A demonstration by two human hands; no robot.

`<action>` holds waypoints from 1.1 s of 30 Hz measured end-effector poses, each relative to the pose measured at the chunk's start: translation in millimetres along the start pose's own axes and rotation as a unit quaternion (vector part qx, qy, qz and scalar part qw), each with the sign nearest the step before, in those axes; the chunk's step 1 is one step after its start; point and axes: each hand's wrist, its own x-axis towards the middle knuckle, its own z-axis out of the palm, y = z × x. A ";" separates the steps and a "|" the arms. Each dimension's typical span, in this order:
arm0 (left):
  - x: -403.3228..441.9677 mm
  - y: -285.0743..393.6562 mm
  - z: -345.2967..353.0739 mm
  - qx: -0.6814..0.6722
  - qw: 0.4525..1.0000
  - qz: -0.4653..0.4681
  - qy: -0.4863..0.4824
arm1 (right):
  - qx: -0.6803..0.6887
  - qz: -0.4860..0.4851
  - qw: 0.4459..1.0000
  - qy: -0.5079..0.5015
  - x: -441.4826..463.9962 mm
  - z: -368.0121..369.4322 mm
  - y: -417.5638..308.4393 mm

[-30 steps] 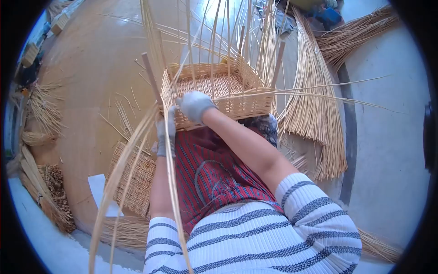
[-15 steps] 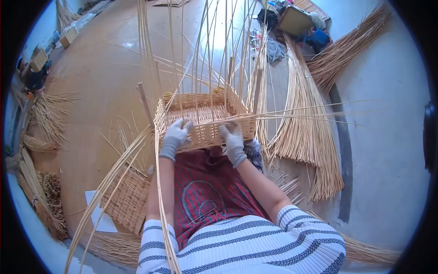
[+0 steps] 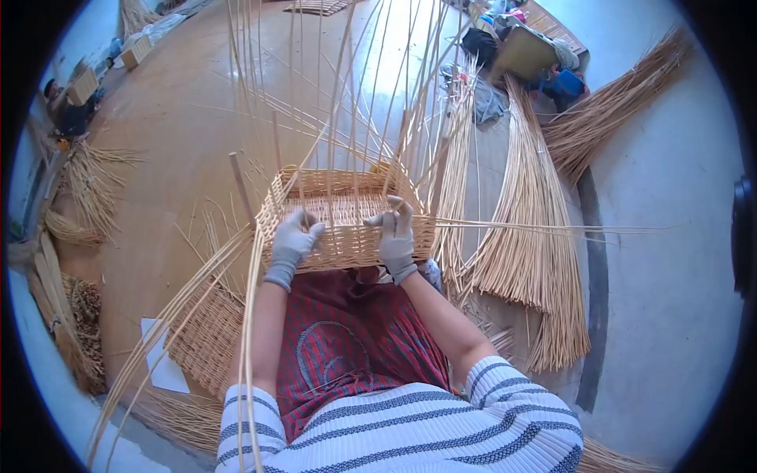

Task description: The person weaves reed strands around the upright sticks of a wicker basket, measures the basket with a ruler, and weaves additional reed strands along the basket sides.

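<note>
Reaching over a red striped cloth (image 3: 339,355), past a woven panel (image 3: 206,335) near left. Holding the near rim of a wicker basket (image 3: 347,248) beyond the cloth with the left hand (image 3: 293,238), half-closing the right hand (image 3: 396,236) farther right along it, unable to tell whether pinching anything. Working left of pale stalk bundles (image 3: 536,256) reaching farther off.

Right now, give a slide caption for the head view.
Gloved left hand and gloved right hand at the near side of a woven basket.
</note>
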 end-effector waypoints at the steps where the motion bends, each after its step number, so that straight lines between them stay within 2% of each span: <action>1: 0.1 14.6 -3.9 0.047 0.996 0.070 0.029 | -0.049 0.103 0.993 -0.011 5.2 -0.1 -21.6; 2: 2.8 37.3 -3.7 0.051 0.998 -0.013 0.028 | -0.095 0.210 0.973 -0.021 2.7 -0.5 -34.3; 3: 8.4 25.6 2.7 0.097 0.992 -0.006 0.080 | -0.042 0.096 0.995 0.000 1.1 5.2 -18.9; 4: 15.1 27.1 9.3 0.136 0.981 0.007 0.137 | -0.043 0.089 0.995 -0.004 -1.6 13.4 -21.3; 5: 21.7 28.6 14.1 0.132 0.981 0.012 0.142 | -0.034 0.066 0.997 -0.024 -9.4 18.6 -25.2; 7: 12.2 44.9 14.6 0.208 0.961 -0.094 0.158 | -0.020 0.024 0.998 -0.047 -16.8 23.3 -36.5; 8: 4.2 42.4 15.1 0.210 0.960 -0.097 0.159 | -0.018 0.026 0.998 -0.047 -13.4 9.5 -39.0; 10: -5.1 40.9 10.3 -0.049 0.972 -0.027 0.226 | -0.123 0.176 0.975 -0.049 13.8 -36.6 -37.4; 11: -0.5 21.3 11.8 0.022 0.941 0.136 0.308 | -0.118 0.164 0.979 -0.040 20.2 -50.0 -31.2; 12: 3.5 29.1 20.6 0.019 0.942 0.143 0.304 | -0.031 0.198 0.979 0.033 14.5 -67.5 -23.5; 13: -2.9 36.2 35.4 0.072 0.976 0.119 0.165 | 0.055 0.237 0.964 0.106 4.9 -76.1 -26.1; 14: -11.3 40.7 50.0 0.121 0.988 0.091 0.024 | 0.051 0.241 0.963 0.111 -1.9 -78.2 -25.2; 15: -17.0 41.5 59.5 0.119 0.989 0.088 0.022 | 0.059 0.241 0.961 0.123 -3.8 -66.4 -34.4; 16: -10.0 48.4 67.0 0.150 0.987 0.007 -0.065 | 0.070 0.229 0.962 0.128 10.0 -54.2 -37.4; 17: -0.8 54.5 70.4 0.181 0.969 -0.074 -0.150 | 0.022 0.086 0.994 0.058 26.6 -50.6 -10.6; 18: 1.0 49.1 75.8 0.184 0.968 -0.077 -0.151 | -0.055 0.043 0.998 0.004 48.9 -28.8 -30.0; 19: -0.8 34.0 82.6 0.246 0.966 -0.024 -0.070 | -0.129 0.007 0.990 -0.049 70.2 -2.1 -55.0; 20: 5.7 23.5 89.7 0.302 0.952 0.037 0.018 | -0.298 -0.094 0.946 -0.086 94.8 20.4 -58.6; 22: 6.5 24.4 84.4 0.312 0.948 0.041 0.040 | -0.452 -0.194 0.862 -0.120 109.4 24.3 -51.1; 23: 3.1 36.9 76.0 0.236 0.970 -0.047 -0.029 | -0.260 -0.125 0.950 -0.119 108.0 1.3 -43.4; 24: -0.4 51.1 71.3 0.151 0.975 -0.133 -0.099 | -0.160 -0.051 0.983 -0.080 92.9 -18.7 -42.1; 25: -0.5 55.0 68.8 0.142 0.977 -0.130 -0.097 | -0.050 0.013 0.998 -0.027 77.7 -38.6 -41.1; 27: -2.5 56.7 69.1 0.085 0.987 -0.103 -0.092 | -0.049 0.070 0.995 0.056 39.5 -70.6 -42.5; 28: -3.5 72.8 71.1 0.080 0.986 -0.106 -0.098 | 0.001 0.120 0.991 0.054 26.8 -83.2 -42.4; 29: 2.1 92.0 69.5 0.131 0.991 -0.005 -0.015 | 0.054 0.173 0.982 0.054 18.1 -92.6 -40.1; 30: 2.2 100.4 69.3 0.185 0.976 0.092 0.066 | 0.053 0.185 0.980 0.059 11.7 -88.7 -41.3; 31: 2.9 85.5 79.3 0.189 0.977 0.085 0.051 | 0.055 0.108 0.992 0.015 7.2 -76.9 -47.9; 32: 15.8 66.4 92.8 0.204 0.973 0.060 0.094 | 0.054 0.018 0.998 -0.036 12.0 -69.6 -54.2; 33: 26.8 71.2 96.6 0.213 0.965 0.040 0.146 | 0.049 0.008 0.998 -0.038 21.4 -65.2 -57.4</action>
